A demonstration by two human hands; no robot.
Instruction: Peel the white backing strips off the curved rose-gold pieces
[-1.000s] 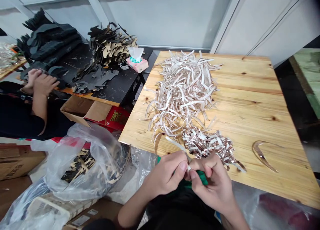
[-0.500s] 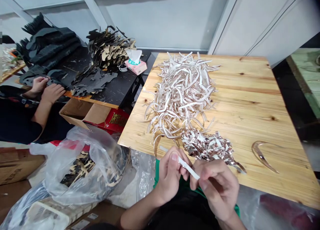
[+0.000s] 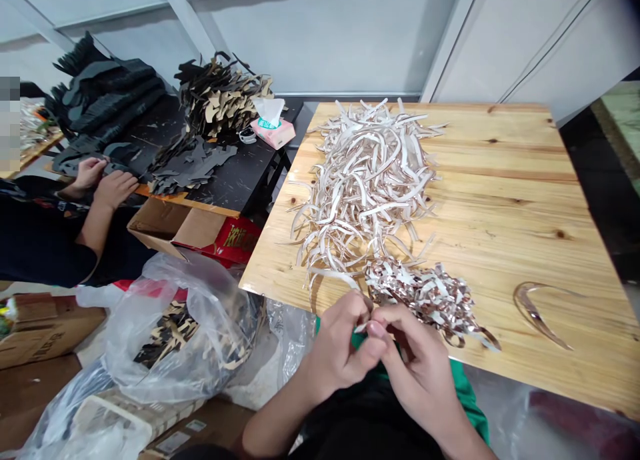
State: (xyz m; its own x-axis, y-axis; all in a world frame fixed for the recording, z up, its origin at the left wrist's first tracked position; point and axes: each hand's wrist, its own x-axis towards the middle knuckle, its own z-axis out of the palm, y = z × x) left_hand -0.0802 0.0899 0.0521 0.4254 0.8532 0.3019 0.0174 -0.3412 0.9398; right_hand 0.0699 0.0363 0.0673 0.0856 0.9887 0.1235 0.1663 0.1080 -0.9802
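Observation:
My left hand (image 3: 340, 353) and my right hand (image 3: 415, 360) meet low in view, just off the near edge of the pine table (image 3: 505, 200). Their fingertips pinch a thin white strip (image 3: 361, 327), mostly hidden by my fingers. Right beyond my hands lies a small heap of shiny copper-and-white shreds (image 3: 423, 299). A much larger tangle of curled white strips (image 3: 367, 187) fills the table's middle. One curved translucent bronze strip (image 3: 537, 313) lies alone at the right.
To the left, a co-worker's hands (image 3: 103, 183) rest on black foam cutouts on a black table (image 3: 235, 180), which also holds a tissue box (image 3: 273, 132). A plastic bag (image 3: 185, 333) of cutouts and a cardboard box (image 3: 175, 230) sit on the floor.
My hands have closed together, covering most of the white strip that showed between them half a second ago. The view has shifted slightly. The co-worker's hands have moved a little on the foam.

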